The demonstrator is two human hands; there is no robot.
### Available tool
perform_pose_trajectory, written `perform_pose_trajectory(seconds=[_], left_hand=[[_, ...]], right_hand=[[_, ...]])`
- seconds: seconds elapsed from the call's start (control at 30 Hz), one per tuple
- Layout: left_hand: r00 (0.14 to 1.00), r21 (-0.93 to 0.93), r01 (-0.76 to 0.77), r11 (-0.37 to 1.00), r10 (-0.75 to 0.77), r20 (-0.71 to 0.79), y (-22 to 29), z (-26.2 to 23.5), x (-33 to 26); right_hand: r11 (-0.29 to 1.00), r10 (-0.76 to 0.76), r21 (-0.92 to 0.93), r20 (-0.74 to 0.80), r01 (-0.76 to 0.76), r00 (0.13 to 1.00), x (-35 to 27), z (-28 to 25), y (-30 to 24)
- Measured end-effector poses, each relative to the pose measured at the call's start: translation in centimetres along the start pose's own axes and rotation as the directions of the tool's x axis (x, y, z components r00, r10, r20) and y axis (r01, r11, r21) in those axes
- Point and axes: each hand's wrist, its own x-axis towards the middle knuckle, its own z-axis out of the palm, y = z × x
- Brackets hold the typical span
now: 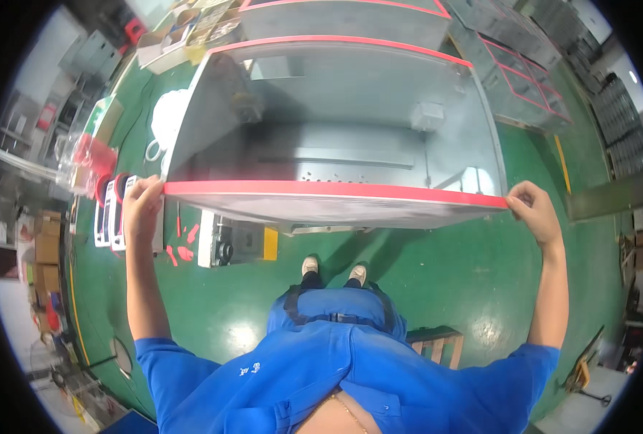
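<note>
Blue cloth fills the lower middle of the frame: the wearer's shirt (pixel 321 362), with light shoes (pixel 310 265) showing above it on the green floor (pixel 437 289). At the centre left, the left hand (pixel 142 199) pinches one end of a red strip (pixel 336 190) between thumb and bent fingers; at the centre right, the right hand (pixel 535 206) is curled in a like pinch at its other end. Whether either also grips the metal corner is hard to tell at this angle.

The strip runs along the near edge of a grey, open-topped metal box (pixel 343 134), which takes up the upper middle of the frame. The strip looks thin, light and bendable, perhaps tacky, so the very ends seem the best hold, with even tension to keep it from twisting or creasing. The box looks stiff and heavy, its sheet walls smooth and likely slippery; its two near corners would suit a wide, balanced hold, with care for thin edges.

Left of centre, red scraps (pixel 184 253) lie on the floor. Beyond the box, at the top of the frame, stands another grey box (pixel 343 27), and more red-edged boxes (pixel 527 83) are at the upper right.
</note>
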Motion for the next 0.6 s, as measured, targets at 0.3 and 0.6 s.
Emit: perform_pose_trajectory(seconds=[0.3, 0.6], left_hand=[[0.997, 0.005, 0.069, 0.998, -0.069, -0.031, 0.8, 0.7, -0.5], [0.997, 0.114, 0.068, 0.991, -0.063, -0.044, 1.8, 1.3, -0.8]], right_hand=[[0.991, 0.043, 0.132, -0.091, -0.03, 0.995, -0.7, 1.2, 0.1], [0.985, 0.036, 0.174, -0.107, -0.017, 0.994, -0.8, 1.5, 0.5]])
